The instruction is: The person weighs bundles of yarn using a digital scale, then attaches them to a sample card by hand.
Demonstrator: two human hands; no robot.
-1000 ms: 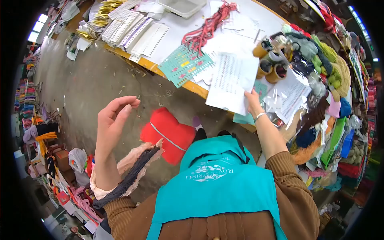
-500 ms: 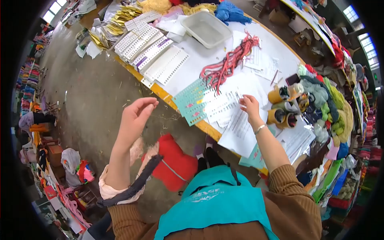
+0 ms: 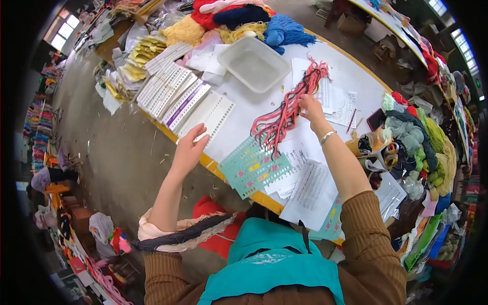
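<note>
A bundle of pink, red and black yarn (image 3: 290, 112) lies on the white-topped table (image 3: 244, 109), its lower end over a green punched card (image 3: 246, 170). At the bundle's right edge is my right hand (image 3: 311, 109), its fingers bent; whether they pinch a strand is too small to tell. My left hand (image 3: 190, 145) hovers by the table's near left edge, fingers apart and empty, below the white punched cards (image 3: 208, 117). Dark and cream yarn (image 3: 188, 234) hangs around my left forearm. Printed sheets (image 3: 311, 190) lie below my right hand.
A translucent tub (image 3: 254, 63) stands near the far edge, with blue yarn (image 3: 287, 31) beside it. At the right are thread cones (image 3: 368, 145), a phone (image 3: 376, 119), a pencil (image 3: 351, 121) and heaped green yarn (image 3: 432, 132). A red object (image 3: 216, 241) is below the table.
My right hand has moved up the table to the yarn bundle. My left hand has shifted right, closer to the white cards, and its fingers have spread. The camera view has shifted.
</note>
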